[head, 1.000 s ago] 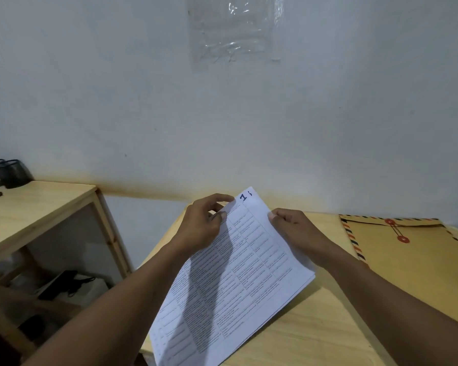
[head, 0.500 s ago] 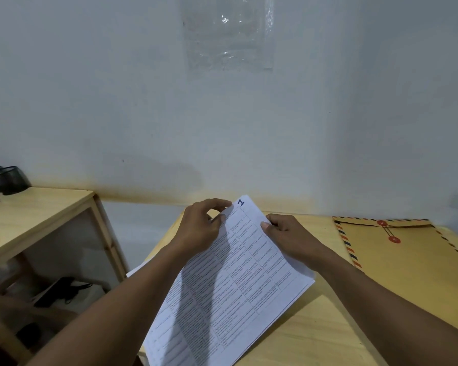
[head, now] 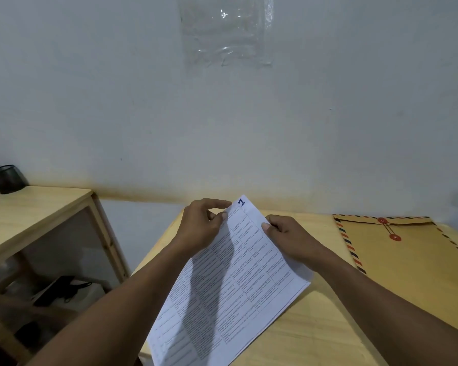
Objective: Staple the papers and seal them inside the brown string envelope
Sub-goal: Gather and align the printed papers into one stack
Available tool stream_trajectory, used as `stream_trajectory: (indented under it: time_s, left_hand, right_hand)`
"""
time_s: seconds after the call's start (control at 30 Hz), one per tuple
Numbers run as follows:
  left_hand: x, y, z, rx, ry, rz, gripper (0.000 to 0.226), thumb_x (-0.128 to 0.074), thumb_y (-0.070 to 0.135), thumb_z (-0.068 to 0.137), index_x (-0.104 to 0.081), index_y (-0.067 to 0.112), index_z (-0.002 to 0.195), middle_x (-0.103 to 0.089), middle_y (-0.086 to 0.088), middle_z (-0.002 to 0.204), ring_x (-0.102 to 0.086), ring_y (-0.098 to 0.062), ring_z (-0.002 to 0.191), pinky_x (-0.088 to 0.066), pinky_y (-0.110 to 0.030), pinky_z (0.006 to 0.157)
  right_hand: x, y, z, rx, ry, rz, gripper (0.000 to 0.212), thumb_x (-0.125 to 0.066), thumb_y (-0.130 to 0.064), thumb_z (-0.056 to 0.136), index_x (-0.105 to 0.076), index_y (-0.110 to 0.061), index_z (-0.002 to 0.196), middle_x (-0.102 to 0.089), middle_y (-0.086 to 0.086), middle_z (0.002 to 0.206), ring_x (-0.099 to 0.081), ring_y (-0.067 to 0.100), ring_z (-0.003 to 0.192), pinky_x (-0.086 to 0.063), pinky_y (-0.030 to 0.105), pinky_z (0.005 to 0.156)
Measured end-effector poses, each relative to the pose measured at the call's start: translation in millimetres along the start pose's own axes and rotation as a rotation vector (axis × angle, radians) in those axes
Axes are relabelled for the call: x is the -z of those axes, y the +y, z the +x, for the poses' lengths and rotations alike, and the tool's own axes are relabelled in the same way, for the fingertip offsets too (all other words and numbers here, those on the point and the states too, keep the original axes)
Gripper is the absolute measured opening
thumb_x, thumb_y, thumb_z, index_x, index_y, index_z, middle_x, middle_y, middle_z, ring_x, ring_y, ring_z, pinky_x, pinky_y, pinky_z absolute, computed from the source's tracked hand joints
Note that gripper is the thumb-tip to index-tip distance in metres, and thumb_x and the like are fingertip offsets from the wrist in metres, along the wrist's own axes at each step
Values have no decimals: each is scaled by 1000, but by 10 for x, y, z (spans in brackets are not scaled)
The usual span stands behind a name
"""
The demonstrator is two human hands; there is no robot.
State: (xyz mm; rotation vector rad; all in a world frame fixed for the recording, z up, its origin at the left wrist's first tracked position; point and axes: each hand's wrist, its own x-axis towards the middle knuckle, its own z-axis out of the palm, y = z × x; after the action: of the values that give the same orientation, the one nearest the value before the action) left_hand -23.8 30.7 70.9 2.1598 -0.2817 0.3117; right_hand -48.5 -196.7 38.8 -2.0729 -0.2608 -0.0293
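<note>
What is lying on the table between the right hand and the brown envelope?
Nothing. The head view shows only a bare strip of wooden table between the right hand, which grips the papers, and the brown envelope.

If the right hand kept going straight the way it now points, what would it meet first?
Probably the left hand, which pinches the opposite edge of the papers that the right hand itself holds. Depth between the two hands is hard to judge.

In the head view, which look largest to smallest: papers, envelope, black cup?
1-2. papers and envelope: unsure, similar, and the frame edge cuts off the envelope.
3. black cup: smallest, though also farthest away.
</note>
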Motion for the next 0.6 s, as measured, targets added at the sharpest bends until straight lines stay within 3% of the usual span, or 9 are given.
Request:
stream_trajectory:
  time_s: [0.07, 0.17, 0.23, 0.37, 0.5, 0.6]
  left_hand:
    - [-6, -11, 3, -2, -34, -30, 28, -66, 17, 96, -76, 29, 119, -78, 9, 94, -70, -5, 78, -54, -15, 64]
    - [-34, -30, -7, -9, -77, -75, 30, -67, 16, 96, -74, 29, 122, -79, -4, 99, -74, -23, 90, -59, -35, 82]
    - [-43, -46, -9, 0, -79, -92, 30, -69, 17, 95, -75, 32, 120, -78, -6, 101, -73, -31, 92, -59, -43, 84]
    - [-24, -35, -35, 36, -70, -95, 30, -70, 16, 94, -75, 31, 120, -77, -1, 102, -74, -28, 91, -60, -40, 81]
    - [-17, -12, -52, 55, -72, -94, 33, -71, 18, 94, -73, 32, 123, -77, 6, 100, -73, -23, 93, -60, -39, 80]
    - [-19, -2, -51, 42, -57, -92, 32, -72, 20, 93, -73, 34, 122, -77, 7, 95, -74, -19, 90, -60, -38, 78]
  right_hand:
    - [-4, 38, 9, 2, 2, 6, 45, -46, -43, 97, -52, 2, 91, -55, 4, 81, -52, 16, 74, -40, 35, 70]
    - [-5, 85, 13, -13, -3, 20, 43, -45, -40, 100, -54, 2, 94, -56, 4, 83, -53, 16, 76, -41, 36, 72]
    - [-8, 97, 10, -28, -13, 32, 41, -44, -38, 101, -55, 0, 95, -57, 4, 85, -54, 17, 78, -41, 35, 73]
    - [-9, 86, 4, -30, -23, 37, 39, -43, -35, 102, -56, 0, 95, -56, 3, 84, -52, 17, 76, -40, 36, 74]
    - [0, 17, -38, -29, -15, 93, 25, -44, -26, 105, -67, -17, 104, -76, 4, 98, -72, 24, 88, -55, 39, 81]
    - [3, 1, -67, -23, -6, 169, 18, -45, -23, 106, -62, -22, 112, -78, 2, 97, -75, 23, 88, -58, 41, 81]
